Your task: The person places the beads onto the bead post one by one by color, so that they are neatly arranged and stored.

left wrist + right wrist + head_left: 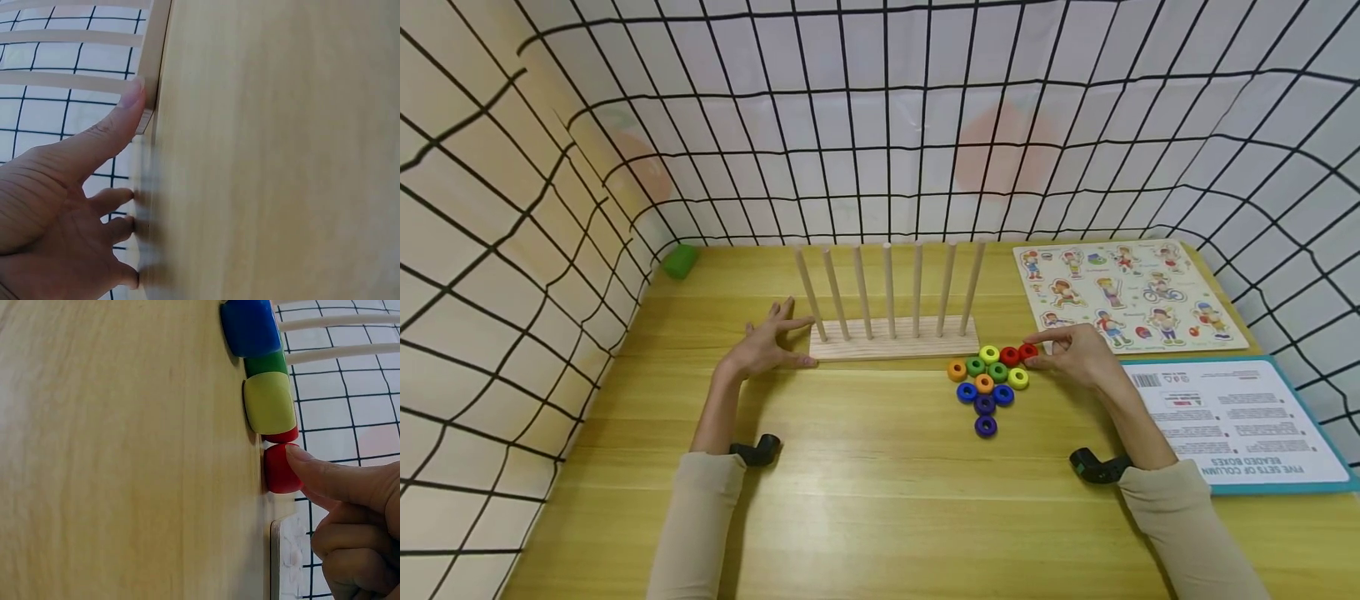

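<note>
A wooden peg stand (895, 348) with several upright pegs sits toward the back of the table. My left hand (767, 340) is at its left end, thumb against the front edge and index finger at the back corner, pinching the base; the other fingers spread down to the tabletop. With thumb and index finger, my right hand (1075, 354) pinches a red ring bead (282, 469) at the right edge of a cluster. Beside it lie another red bead (1010, 357), a yellow bead (1018, 378) and a green bead (997, 372), with orange, blue (967, 392) and purple beads (986, 427) around them.
A picture puzzle board (1131, 296) lies at the back right, overlapped by my right hand in the head view. Nearer is a blue-edged printed box (1247, 425), partly under the right forearm. A green block (679, 261) stands back left. Black netting (887, 121) encloses the table.
</note>
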Demonstrator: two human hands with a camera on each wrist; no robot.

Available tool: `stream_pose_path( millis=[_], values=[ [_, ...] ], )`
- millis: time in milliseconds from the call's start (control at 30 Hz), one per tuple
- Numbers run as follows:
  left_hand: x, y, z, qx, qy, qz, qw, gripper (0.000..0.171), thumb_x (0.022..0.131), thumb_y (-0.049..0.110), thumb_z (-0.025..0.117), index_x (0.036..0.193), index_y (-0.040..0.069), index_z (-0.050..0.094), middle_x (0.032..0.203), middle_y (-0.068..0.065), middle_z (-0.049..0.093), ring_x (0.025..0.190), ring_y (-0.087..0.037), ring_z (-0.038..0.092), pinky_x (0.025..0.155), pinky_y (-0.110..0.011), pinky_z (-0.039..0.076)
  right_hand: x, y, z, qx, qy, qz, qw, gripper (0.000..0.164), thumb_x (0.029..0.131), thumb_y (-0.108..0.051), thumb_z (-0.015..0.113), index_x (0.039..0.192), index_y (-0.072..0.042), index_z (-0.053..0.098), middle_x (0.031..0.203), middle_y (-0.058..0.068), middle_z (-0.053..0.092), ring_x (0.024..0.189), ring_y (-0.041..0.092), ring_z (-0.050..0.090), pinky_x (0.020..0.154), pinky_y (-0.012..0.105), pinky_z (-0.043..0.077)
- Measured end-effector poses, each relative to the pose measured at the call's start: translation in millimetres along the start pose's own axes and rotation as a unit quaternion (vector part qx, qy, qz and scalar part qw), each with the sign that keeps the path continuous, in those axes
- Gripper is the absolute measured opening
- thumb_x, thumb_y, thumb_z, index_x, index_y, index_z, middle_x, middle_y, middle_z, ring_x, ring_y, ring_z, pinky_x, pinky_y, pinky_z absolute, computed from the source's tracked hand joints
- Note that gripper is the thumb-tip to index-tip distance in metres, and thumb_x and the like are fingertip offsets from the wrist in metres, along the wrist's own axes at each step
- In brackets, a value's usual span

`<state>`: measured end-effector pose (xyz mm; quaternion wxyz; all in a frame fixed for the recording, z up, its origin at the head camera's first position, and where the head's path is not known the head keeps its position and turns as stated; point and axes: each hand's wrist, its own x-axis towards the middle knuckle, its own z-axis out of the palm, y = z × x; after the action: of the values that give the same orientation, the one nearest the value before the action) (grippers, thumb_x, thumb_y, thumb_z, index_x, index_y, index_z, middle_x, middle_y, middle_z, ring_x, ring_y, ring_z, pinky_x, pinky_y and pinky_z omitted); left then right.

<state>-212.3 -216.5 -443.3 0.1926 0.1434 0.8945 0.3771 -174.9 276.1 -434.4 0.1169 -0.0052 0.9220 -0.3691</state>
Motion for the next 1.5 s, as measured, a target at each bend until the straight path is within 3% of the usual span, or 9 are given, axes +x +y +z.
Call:
stream_pose_path(
  millis=[333,400,567,633,1033,1133,1233,1333,1500],
  values=[
    [0.5,1.0,-0.6,0.005,-0.003,0.005,1.0000,0.079,0.092,0.025,0.080,0.158,0.008,0.041,0.173,-0.023,-0.008,0.159,-0.043,-0.020,0.114,-0.078,-0.022,-2.2,-19.7,-16.6,0.010,0.010,-0.031,0.999,0.041,0.096,-0.029,0.075,0.129,-0.004,0.071,0.058,-0.006,0.031,0.048,0.009,0.025,0.046,0.024,0.026],
    [-0.4,1.0,-0.8,0.005,-0.004,0.003,1.0000,0.079,0.092,0.024,0.080,0.158,0.008,0.041,0.173,-0.022,-0.008,0.159,-0.043,-0.021,0.114,-0.078,-0.022,-3.0,-31.1,-21.8,0.012,0.021,-0.046,0.999,0.040,0.097,-0.030,0.075,0.128,-0.004,0.071,0.056,-0.005,0.033,0.055,0.015,0.042,0.050,0.024,0.029],
    [-0.7,1.1,-1.4,0.001,-0.004,0.004,1.0000,0.079,0.092,0.024,0.080,0.159,0.008,0.040,0.173,-0.022,-0.009,0.159,-0.043,-0.021,0.114,-0.078,-0.023,-3.8,-65.8,-35.7,0.031,0.060,-0.067,0.996,0.038,0.097,-0.032,0.074,0.127,-0.008,0.072,0.054,-0.005,0.030,0.056,0.021,0.043,0.049,0.027,0.029],
    [-0.6,1.1,-1.6,0.000,-0.004,0.004,1.0000,0.079,0.092,0.024,0.080,0.159,0.009,0.040,0.173,-0.022,-0.009,0.159,-0.043,-0.021,0.114,-0.078,-0.023,-4.2,-80.7,-41.6,0.045,0.070,-0.077,0.994,0.038,0.097,-0.031,0.074,0.128,-0.010,0.073,0.055,-0.006,0.026,0.048,0.016,0.026,0.047,0.028,0.029],
    [-1.2,0.1,-1.3,-0.005,-0.007,0.002,1.0000,0.079,0.092,0.024,0.080,0.159,0.008,0.040,0.174,-0.021,-0.009,0.159,-0.042,-0.021,0.114,-0.077,-0.024,-1.7,-159.2,-67.3,0.083,0.099,-0.151,0.980,0.039,0.093,-0.036,0.078,0.123,-0.011,0.075,0.054,-0.007,0.023,0.049,0.012,0.020,0.052,0.030,0.029],
    [-1.9,-0.7,-1.1,-0.005,-0.007,0.001,1.0000,0.080,0.092,0.024,0.080,0.159,0.008,0.040,0.174,-0.021,-0.008,0.159,-0.042,-0.021,0.113,-0.078,-0.024,0.4,-167.6,-68.9,0.096,0.091,-0.140,0.981,0.039,0.094,-0.035,0.077,0.121,-0.007,0.074,0.053,-0.008,0.022,0.053,0.004,0.040,0.049,0.033,0.024],
    [-2.0,-1.0,-0.7,-0.003,-0.007,0.000,1.0000,0.081,0.091,0.024,0.081,0.159,0.009,0.040,0.173,-0.021,-0.008,0.159,-0.042,-0.020,0.113,-0.078,-0.024,0.8,-170.0,-68.5,0.121,0.083,-0.132,0.980,0.038,0.096,-0.030,0.075,0.122,-0.002,0.073,0.053,-0.007,0.021,0.076,-0.003,0.066,0.057,0.027,0.035],
    [-2.3,-0.9,-0.8,-0.001,-0.007,0.000,1.0000,0.081,0.091,0.024,0.081,0.159,0.009,0.040,0.173,-0.021,-0.008,0.159,-0.041,-0.020,0.114,-0.077,-0.024,1.5,-171.2,-65.5,0.148,0.087,-0.142,0.975,0.037,0.097,-0.026,0.074,0.123,0.001,0.072,0.054,-0.007,0.021,0.091,-0.001,0.075,0.071,0.018,0.049],
    [-2.3,-0.1,-1.4,0.002,-0.005,0.000,1.0000,0.080,0.092,0.024,0.080,0.159,0.009,0.040,0.174,-0.021,-0.008,0.159,-0.041,-0.020,0.114,-0.077,-0.023,3.0,-179.3,-55.0,0.168,0.109,-0.174,0.964,0.037,0.095,-0.025,0.076,0.122,0.000,0.074,0.054,-0.008,0.024,0.053,0.003,0.039,0.068,0.019,0.043]
  ],
)
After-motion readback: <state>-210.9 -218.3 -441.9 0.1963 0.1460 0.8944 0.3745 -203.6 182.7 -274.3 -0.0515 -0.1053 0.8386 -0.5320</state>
